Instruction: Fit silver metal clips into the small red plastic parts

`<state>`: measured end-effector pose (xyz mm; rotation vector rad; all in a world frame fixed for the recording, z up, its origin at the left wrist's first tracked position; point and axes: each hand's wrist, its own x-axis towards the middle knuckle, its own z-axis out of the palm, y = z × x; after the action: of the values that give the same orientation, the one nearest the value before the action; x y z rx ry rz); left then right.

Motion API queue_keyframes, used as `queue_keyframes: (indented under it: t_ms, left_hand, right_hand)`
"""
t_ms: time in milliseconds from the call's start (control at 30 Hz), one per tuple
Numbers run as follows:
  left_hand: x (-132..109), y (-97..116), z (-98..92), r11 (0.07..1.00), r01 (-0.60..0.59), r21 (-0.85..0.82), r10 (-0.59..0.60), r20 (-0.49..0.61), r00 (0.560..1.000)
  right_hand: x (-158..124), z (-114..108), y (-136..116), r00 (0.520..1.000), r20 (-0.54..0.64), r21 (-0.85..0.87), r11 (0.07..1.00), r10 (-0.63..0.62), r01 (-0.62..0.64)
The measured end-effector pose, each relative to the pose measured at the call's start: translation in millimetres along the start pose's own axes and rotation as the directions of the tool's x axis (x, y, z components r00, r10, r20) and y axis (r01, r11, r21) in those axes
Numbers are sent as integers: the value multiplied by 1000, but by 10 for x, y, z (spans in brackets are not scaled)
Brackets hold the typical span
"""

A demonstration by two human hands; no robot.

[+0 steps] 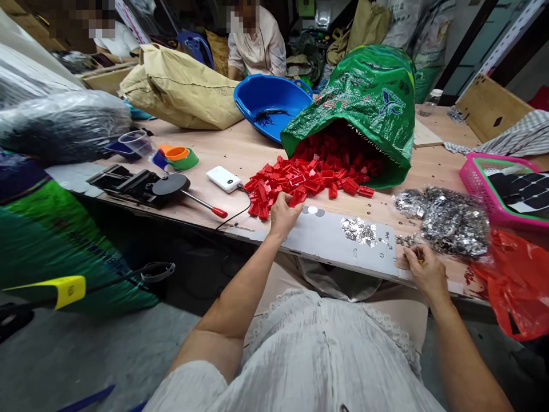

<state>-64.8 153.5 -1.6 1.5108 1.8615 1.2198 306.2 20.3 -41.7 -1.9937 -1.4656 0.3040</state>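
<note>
My left hand [283, 216] reaches into the near edge of a heap of small red plastic parts [306, 180] that spill from a tipped green sack [364, 103]; its fingers curl over one or two red pieces. At the table's front edge my right hand [422, 268] rests with its fingers pinched together beside scattered small silver metal pieces [359, 230]. What the pinch holds is too small to name. A clear bag of the same shiny metal pieces [450, 220] lies just beyond the right hand.
A white power bank [223, 179] with a black cable, a black hand press with a red-tipped lever [169, 187], tape rolls [178, 157], a blue basin [270, 103], a tan sack [182, 88], a pink basket [497, 189] and a red bag [518, 280] crowd the table. Two people sit across it.
</note>
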Motion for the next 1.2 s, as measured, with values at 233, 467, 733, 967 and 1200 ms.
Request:
queue_keyframes:
  t_ms: [233,467,733,967,1200]
  left_hand:
    - [-722,224,35,449,585,-675,-152,587,795]
    - [-1139,289,11,253,746,-616,-58,760,647]
    - [-1256,407,-28,365,674,-642,25,731,682]
    - [-1457,393,-5,700,235,-674,170,477,862]
    - [-1503,395,-38,845,-198,-497,394,328,858]
  right_hand:
    - [-62,48,-280,960,277,509,842,33,-176]
    - [-189,68,-653,893,443,681,676,-73,-282]
    - [-360,85,-1065,911,364,628,774,-192,-87]
    - [-456,55,-1336,928,146,462,853,-342,242]
    - [-511,123,-1349,881,136,422,831,-454,363]
